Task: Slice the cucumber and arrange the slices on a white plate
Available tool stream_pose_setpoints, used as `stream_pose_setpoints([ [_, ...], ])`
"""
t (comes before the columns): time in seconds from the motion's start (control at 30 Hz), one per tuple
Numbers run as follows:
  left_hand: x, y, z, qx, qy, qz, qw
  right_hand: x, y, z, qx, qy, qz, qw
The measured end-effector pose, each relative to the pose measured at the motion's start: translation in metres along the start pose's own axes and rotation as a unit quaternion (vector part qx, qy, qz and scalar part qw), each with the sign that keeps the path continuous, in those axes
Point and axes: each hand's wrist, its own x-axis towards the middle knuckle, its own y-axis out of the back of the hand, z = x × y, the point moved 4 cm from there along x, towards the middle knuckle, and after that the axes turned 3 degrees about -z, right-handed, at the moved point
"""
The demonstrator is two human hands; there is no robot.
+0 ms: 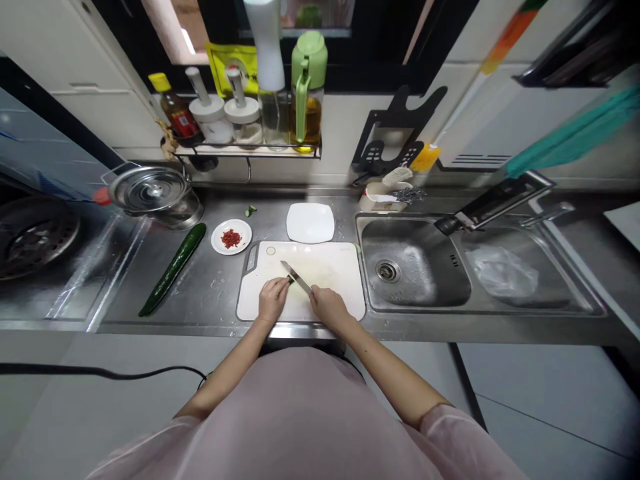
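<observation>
A white cutting board (330,267) lies on the steel counter in front of me. My right hand (327,308) is closed around the handle of a knife (296,276), whose blade points up and left over the board. My left hand (273,298) rests on the board with fingers curled on a small green piece by the blade tip; I cannot make out what it is. A thin round slice (271,251) lies near the board's far left corner.
A whole cucumber (173,269) lies left of the board. A small dish of chopped red chili (231,237) and a bare white square plate (310,222) sit behind it. A lidded pot (153,193) stands at left, the sink (415,267) at right, condiment bottles (307,93) on the rack.
</observation>
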Motion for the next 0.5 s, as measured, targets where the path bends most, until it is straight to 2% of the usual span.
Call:
stream_pose_setpoints([
  [0.5,-0.0006,-0.0009,0.0014,0.013,0.001,-0.015,1.0,-0.005,-0.0088,-0.0101,-0.03,0.015,-0.018,0.999],
])
